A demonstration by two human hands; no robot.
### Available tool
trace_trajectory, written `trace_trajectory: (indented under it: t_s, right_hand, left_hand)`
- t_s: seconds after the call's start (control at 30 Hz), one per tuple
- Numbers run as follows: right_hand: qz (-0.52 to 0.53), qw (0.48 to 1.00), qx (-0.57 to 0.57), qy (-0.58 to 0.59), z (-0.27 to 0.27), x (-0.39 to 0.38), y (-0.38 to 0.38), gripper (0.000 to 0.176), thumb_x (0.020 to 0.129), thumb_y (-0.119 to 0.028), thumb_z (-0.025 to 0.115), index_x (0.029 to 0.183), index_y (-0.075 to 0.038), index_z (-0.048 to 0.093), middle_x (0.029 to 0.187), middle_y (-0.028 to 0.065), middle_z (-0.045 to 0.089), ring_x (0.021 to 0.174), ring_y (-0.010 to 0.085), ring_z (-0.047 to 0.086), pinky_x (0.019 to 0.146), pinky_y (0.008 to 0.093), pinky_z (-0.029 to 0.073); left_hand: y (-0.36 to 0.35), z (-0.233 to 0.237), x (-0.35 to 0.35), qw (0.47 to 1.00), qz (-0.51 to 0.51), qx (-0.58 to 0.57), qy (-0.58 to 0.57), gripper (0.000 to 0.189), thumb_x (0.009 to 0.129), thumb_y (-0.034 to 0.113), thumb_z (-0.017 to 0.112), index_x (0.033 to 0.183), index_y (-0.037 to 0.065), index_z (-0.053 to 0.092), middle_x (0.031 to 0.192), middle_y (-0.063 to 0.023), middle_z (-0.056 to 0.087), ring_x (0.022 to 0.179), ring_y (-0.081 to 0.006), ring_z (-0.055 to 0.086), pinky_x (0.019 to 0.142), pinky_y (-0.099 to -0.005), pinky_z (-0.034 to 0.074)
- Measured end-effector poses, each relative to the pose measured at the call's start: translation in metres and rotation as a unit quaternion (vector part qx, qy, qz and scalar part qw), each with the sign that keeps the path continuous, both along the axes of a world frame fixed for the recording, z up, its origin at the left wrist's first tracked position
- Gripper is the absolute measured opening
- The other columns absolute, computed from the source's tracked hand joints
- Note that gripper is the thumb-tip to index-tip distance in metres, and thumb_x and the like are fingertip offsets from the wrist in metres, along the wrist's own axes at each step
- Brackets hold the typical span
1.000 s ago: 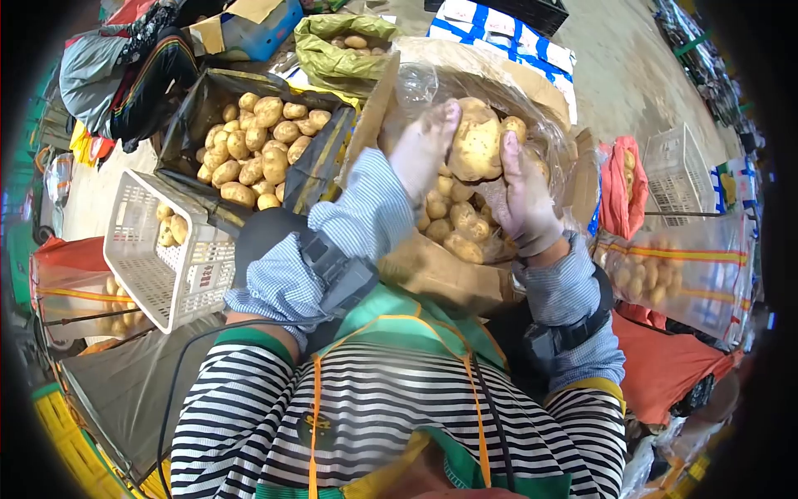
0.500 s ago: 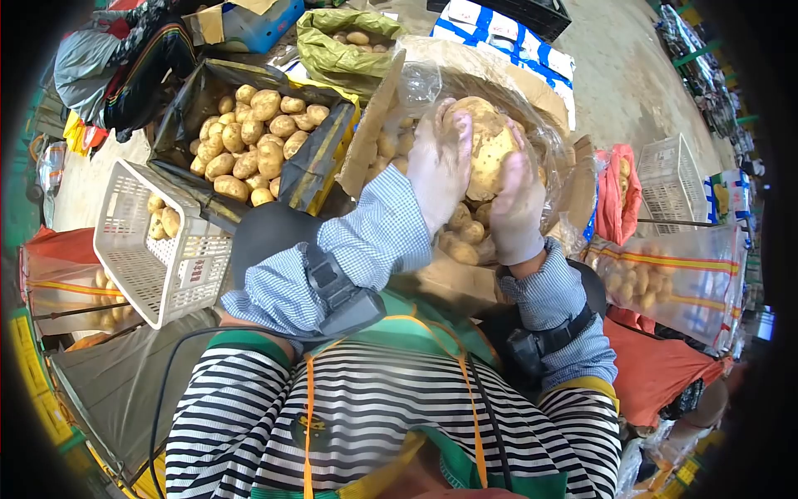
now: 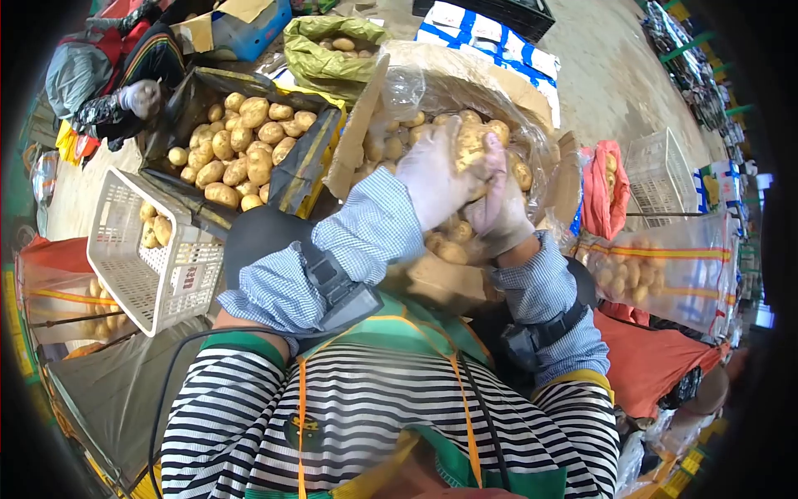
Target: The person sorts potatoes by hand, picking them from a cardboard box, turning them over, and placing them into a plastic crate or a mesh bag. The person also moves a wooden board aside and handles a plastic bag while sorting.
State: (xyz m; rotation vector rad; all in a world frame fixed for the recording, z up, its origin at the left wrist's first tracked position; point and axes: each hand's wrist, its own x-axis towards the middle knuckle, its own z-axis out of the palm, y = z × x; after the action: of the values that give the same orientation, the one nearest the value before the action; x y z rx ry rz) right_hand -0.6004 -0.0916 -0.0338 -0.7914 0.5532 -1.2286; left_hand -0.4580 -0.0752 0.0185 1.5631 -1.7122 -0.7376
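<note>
Large potato (image 3: pixel 470 151); long axis roughly fore-and-aft

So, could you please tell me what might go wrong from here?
The potato between the left hand and right hand could slip, since both hands seem to cup it from the sides; it might then bruise against the potatoes in the box below. The loose clear plastic lining that box might also snag a hand or fold over the potatoes, as it bunches up around the opening.
</note>
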Motion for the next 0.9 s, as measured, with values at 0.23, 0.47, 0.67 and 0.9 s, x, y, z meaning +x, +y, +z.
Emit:
trace_trajectory:
  t_s: [0.23, 0.47, 0.67, 0.9]
  right_hand:
    - [-0.093, 0.796, -0.385, 0.457, 0.016, -0.016, 0.015, 0.087, 0.08, -0.02, 0.078, 0.142, 0.002, 0.022, 0.131, 0.0184, 0.052, 0.124, 0.0278, 0.052, 0.11, 0.042, 0.033]
    - [0.033, 0.984, 0.126, -0.121, 0.059, -0.057, -0.009, 0.044, 0.092, -0.038, 0.058, 0.127, -0.011, 0.052, 0.113, 0.0066, 0.064, 0.108, 0.0297, 0.062, 0.085, 0.0398, 0.055]
    - [-0.291, 0.952, -0.093, -0.024, 0.165, -0.235, 0.002, 0.053, 0.084, -0.044, 0.063, 0.119, -0.005, 0.056, 0.11, 0.0143, 0.062, 0.095, 0.0321, 0.064, 0.071, 0.0418, 0.061]
    - [-0.493, 0.867, -0.069, -0.022, 0.258, -0.423, 0.003, 0.057, 0.09, -0.039, 0.059, 0.127, 0.004, 0.051, 0.128, 0.0193, 0.057, 0.115, 0.0359, 0.057, 0.098, 0.046, 0.05]
  left_hand:
    - [-0.025, -0.024, 0.016, 0.979, 0.024, -0.156, 0.132, 0.035, 0.098, 0.034, 0.049, 0.112, 0.005, 0.061, 0.095, -0.0201, 0.068, 0.089, -0.0339, 0.068, 0.08, -0.041, 0.054]
    - [-0.057, -0.049, 0.042, 0.984, 0.084, -0.041, 0.149, 0.039, 0.093, 0.027, 0.059, 0.117, -0.004, 0.061, 0.103, -0.0191, 0.068, 0.096, -0.0243, 0.065, 0.085, -0.032, 0.05]
    - [-0.048, -0.027, 0.063, 0.97, 0.052, 0.07, 0.228, 0.046, 0.1, 0.034, 0.052, 0.12, -0.006, 0.059, 0.118, -0.0144, 0.064, 0.111, -0.0189, 0.057, 0.099, -0.0293, 0.042]
    - [-0.042, -0.044, 0.086, 0.947, 0.057, 0.024, 0.315, 0.042, 0.097, 0.034, 0.058, 0.117, -0.003, 0.061, 0.094, -0.0055, 0.066, 0.076, -0.0081, 0.053, 0.066, -0.0226, 0.046]
